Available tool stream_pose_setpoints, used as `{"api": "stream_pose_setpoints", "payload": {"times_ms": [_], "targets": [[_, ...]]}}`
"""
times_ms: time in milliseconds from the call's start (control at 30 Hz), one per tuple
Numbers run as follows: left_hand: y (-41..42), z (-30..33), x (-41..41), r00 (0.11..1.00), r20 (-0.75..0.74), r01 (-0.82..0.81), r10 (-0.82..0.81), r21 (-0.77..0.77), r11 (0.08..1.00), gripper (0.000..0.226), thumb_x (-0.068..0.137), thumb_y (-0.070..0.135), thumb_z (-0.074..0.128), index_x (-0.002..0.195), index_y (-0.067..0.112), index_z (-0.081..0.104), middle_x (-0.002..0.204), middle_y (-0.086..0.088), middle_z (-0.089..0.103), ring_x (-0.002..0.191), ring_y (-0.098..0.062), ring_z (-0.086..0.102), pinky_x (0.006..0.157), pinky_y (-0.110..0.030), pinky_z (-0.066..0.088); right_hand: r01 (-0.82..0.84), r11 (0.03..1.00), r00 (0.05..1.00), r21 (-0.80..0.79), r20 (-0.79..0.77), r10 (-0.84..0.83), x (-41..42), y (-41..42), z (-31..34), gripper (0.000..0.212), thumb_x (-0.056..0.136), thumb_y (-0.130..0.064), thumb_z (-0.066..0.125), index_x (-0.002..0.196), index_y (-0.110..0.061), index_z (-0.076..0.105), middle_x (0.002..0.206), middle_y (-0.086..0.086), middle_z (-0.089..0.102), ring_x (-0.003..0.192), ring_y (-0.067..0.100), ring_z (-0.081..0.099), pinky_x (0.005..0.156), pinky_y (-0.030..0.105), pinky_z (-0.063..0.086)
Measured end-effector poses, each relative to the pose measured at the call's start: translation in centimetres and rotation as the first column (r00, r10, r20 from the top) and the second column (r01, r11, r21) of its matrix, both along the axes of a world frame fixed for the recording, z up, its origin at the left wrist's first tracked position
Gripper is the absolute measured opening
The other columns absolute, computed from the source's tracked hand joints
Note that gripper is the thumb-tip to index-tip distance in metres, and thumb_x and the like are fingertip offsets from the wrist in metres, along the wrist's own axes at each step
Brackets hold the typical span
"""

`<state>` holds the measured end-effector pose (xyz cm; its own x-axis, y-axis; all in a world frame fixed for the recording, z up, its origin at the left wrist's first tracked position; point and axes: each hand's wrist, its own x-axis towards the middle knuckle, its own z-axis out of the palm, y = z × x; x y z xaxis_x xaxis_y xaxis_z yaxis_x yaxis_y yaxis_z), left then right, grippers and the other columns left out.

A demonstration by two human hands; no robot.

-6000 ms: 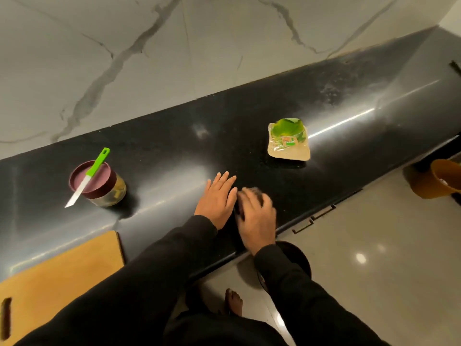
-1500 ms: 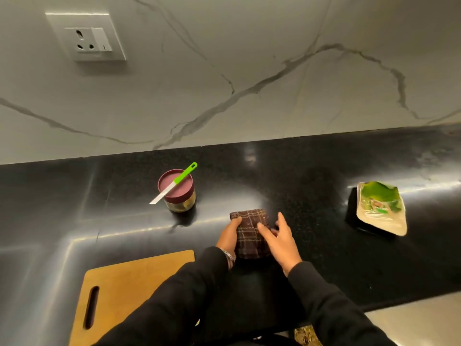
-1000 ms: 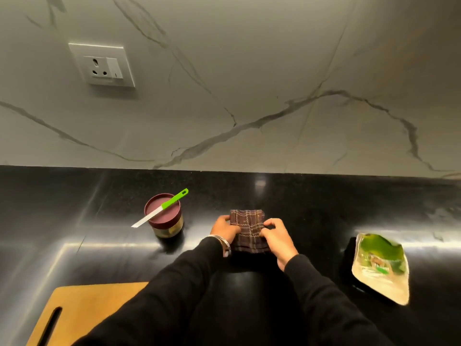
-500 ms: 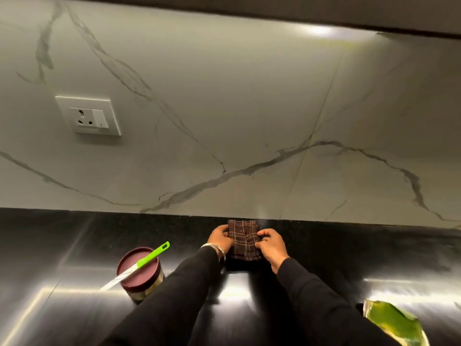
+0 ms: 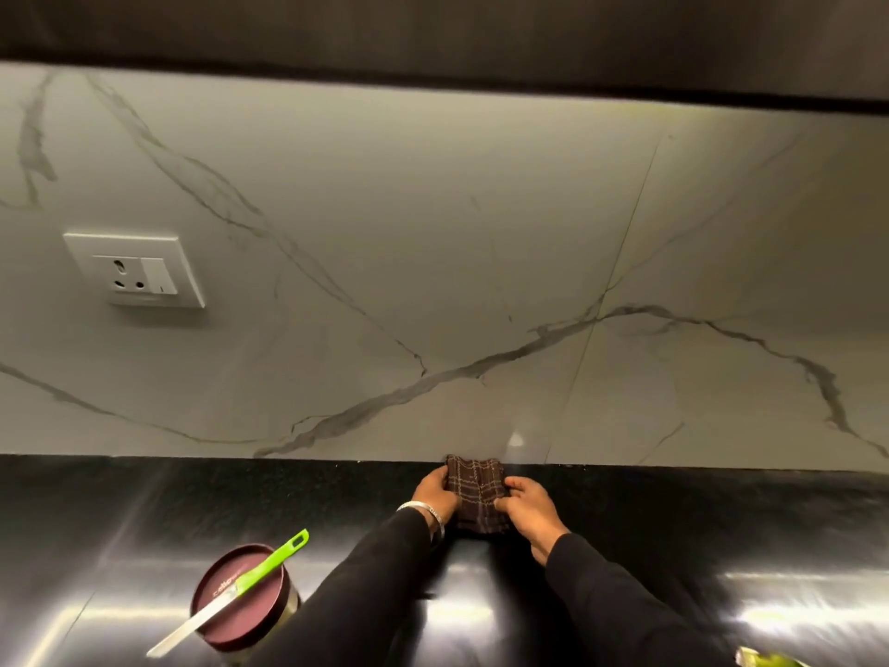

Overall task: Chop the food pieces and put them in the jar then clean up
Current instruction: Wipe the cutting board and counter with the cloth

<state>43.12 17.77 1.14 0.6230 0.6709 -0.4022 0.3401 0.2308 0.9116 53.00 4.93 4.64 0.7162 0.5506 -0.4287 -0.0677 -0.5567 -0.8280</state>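
Head view: we see both hands on a folded, dark checked cloth (image 5: 476, 491) that lies on the black counter (image 5: 144, 512), its far edge right against the foot of the marble wall (image 5: 433, 257). The left hand (image 5: 435, 493) grips the cloth's left edge with curled fingers, a metal bangle (image 5: 423, 510) on its wrist; the right hand (image 5: 529, 505) pinches the right edge. Black sleeves (image 5: 365, 584) run back toward us. Nearer and to the left stands the jar (image 5: 243, 604), closed by a maroon lid, well apart from the cloth. A green-handled knife (image 5: 226, 596) lies across that lid, blade overhanging toward us. A white socket plate (image 5: 134, 271) sits high on the wall at left, and a green packet's (image 5: 765, 660) corner shows at the bottom right.
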Motion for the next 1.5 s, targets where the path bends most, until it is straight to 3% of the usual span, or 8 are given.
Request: {"api": "stream_pose_setpoints", "payload": {"times_ms": [200,300,433,567,833,1067,1300,1500], "targets": [[-0.2,0.1,-0.9,0.995,-0.096,0.015,-0.004,0.107,0.994,0.063,0.07,0.007,0.063,0.132,0.009,0.06,0.111,-0.003,0.073,0.104,-0.02,0.069,0.099,-0.04,0.054,-0.061,0.998,0.997,-0.012,0.047,0.061,-0.1,-0.4,-0.4,0.06,0.092,-0.005,0.066,0.148,-0.006,0.045,0.144,0.01,0.054,0.122,0.02,0.056,0.1,0.027,0.046],[-2.3,1.7,-3.5,0.983,-0.171,-0.02,0.06,0.225,0.974,0.063,0.077,0.014,0.069,0.138,0.012,0.053,0.127,-0.004,0.062,0.116,-0.022,0.061,0.105,-0.033,0.046,-0.025,0.999,0.965,-0.032,0.261,0.032,-1.0,-1.4,-0.4,0.047,0.089,-0.018,0.071,0.134,-0.014,0.061,0.13,0.005,0.063,0.12,0.022,0.06,0.101,0.03,0.048],[-6.3,3.1,-8.3,0.974,-0.11,-0.167,0.199,0.249,0.954,0.027,0.084,0.005,0.069,0.103,0.022,0.06,0.101,-0.003,0.068,0.092,-0.019,0.063,0.083,-0.022,0.046,-0.082,0.997,0.895,-0.012,0.439,0.079,-4.8,-2.6,0.5,0.018,0.086,-0.022,0.072,0.104,-0.023,0.072,0.095,-0.003,0.067,0.092,0.017,0.066,0.086,0.029,0.052],[-10.1,3.1,-13.6,0.936,-0.062,-0.327,0.347,0.215,0.92,0.024,0.082,0.007,0.07,0.086,0.026,0.055,0.083,-0.001,0.065,0.076,-0.023,0.061,0.078,-0.039,0.053,-0.233,0.972,0.873,-0.037,0.432,0.226,-9.6,-3.2,0.7,0.019,0.086,-0.025,0.073,0.105,-0.024,0.072,0.09,-0.009,0.066,0.084,0.01,0.063,0.083,0.03,0.053],[-11.4,3.4,-24.3,0.808,-0.167,-0.498,0.566,0.32,0.806,0.025,0.082,0.012,0.07,0.098,0.018,0.052,0.097,-0.005,0.061,0.089,-0.024,0.059,0.083,-0.033,0.047,-0.449,0.886,0.777,-0.117,0.438,0.452,-19.6,-2.1,0.2,0.04,0.085,-0.03,0.072,0.122,-0.022,0.064,0.1,-0.005,0.065,0.096,0.018,0.063,0.087,0.033,0.051],[-8.2,4.3,-30.8,0.675,-0.215,-0.635,0.706,0.319,0.704,0.04,0.079,0.011,0.076,0.101,0.015,0.042,0.114,-0.012,0.053,0.103,-0.03,0.057,0.09,-0.037,0.049,-0.589,0.786,0.721,-0.189,0.318,0.616,-25.6,0.7,0.7,0.082,0.084,-0.037,0.076,0.153,-0.017,0.035,0.144,0.01,0.049,0.13,0.025,0.051,0.106,0.038,0.044],[-3.6,4.2,-33.4,0.87,-0.155,-0.437,0.469,0.2,0.877,0.103,0.077,0.002,0.08,0.156,0.022,0.018,0.157,-0.017,0.032,0.142,-0.033,0.036,0.115,-0.048,0.037,-0.615,0.784,0.747,-0.085,0.257,0.613,-28.1,3.8,1.8,0.093,0.068,-0.036,0.083,0.147,-0.027,0.036,0.139,0.007,0.052,0.133,0.028,0.049,0.108,0.041,0.045],[-2.3,3.9,-31.9,0.913,-0.014,-0.406,0.409,0.093,0.909,0.084,0.076,-0.016,0.071,0.147,0.017,0.039,0.126,-0.003,0.059,0.113,-0.019,0.056,0.102,-0.036,0.047,-0.571,0.821,0.802,-0.007,0.208,0.56,-27.6,5.8,0.3,0.104,0.051,-0.064,0.077,0.144,-0.03,0.043,0.133,0.003,0.056,0.126,0.024,0.056,0.105,0.041,0.048]]}}
